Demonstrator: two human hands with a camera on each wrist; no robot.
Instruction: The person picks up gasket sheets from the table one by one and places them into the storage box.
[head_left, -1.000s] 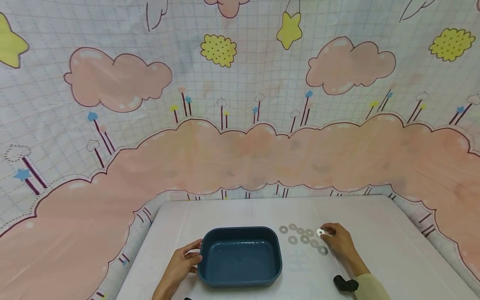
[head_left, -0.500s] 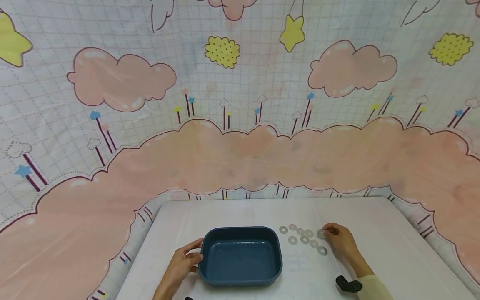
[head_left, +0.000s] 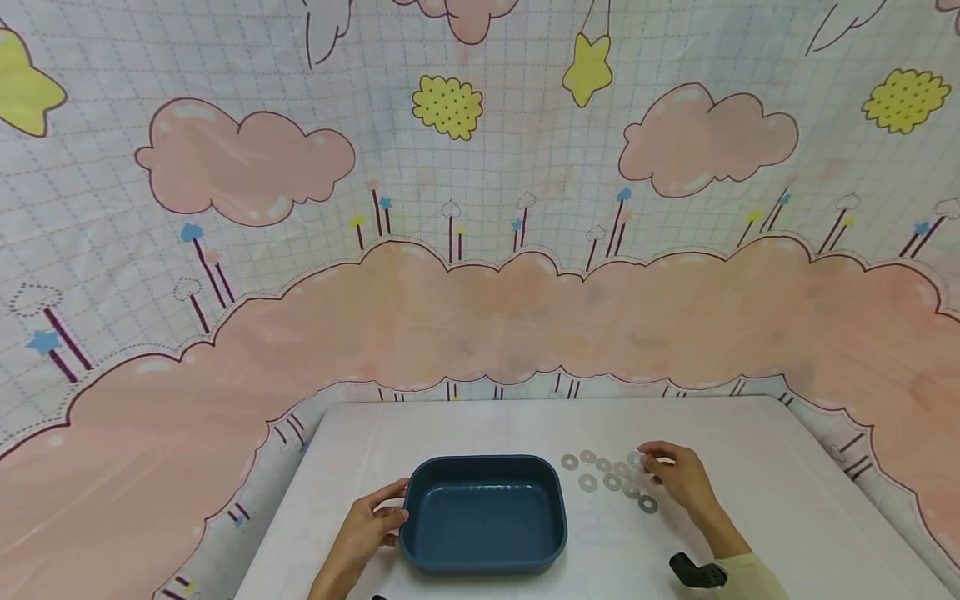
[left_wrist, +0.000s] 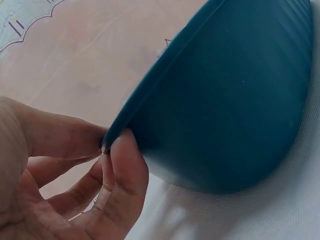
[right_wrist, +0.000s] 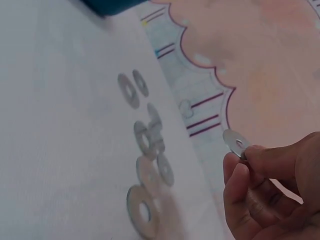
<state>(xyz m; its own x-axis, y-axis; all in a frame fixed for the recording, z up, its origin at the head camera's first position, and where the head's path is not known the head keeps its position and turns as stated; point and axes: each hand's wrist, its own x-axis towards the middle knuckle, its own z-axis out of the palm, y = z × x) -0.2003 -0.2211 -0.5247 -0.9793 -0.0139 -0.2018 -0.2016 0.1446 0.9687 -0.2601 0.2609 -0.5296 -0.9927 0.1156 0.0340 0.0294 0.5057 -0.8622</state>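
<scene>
A dark blue rectangular plastic tub (head_left: 483,533) stands on the white table with nothing in it. My left hand (head_left: 363,527) is at its left side; in the left wrist view, thumb and fingers pinch the tub's rim (left_wrist: 165,57). To the right of the tub, my right hand (head_left: 681,478) pinches a flat metal washer (right_wrist: 231,138) by its edge between thumb and fingertips. The right wrist view shows that washer raised and tilted, apart from several other washers (right_wrist: 134,212) lying flat in a loose cluster, some overlapping.
The white table (head_left: 420,425) ends at a far edge against a printed cloth backdrop (head_left: 480,325) with clouds and stars. A black device (head_left: 697,572) sits on my right wrist by the sleeve (head_left: 750,579).
The right hand shifts slightly left and away from me, carrying its washer, which has turned and shows less brightly. The left hand keeps its place at the tub.
</scene>
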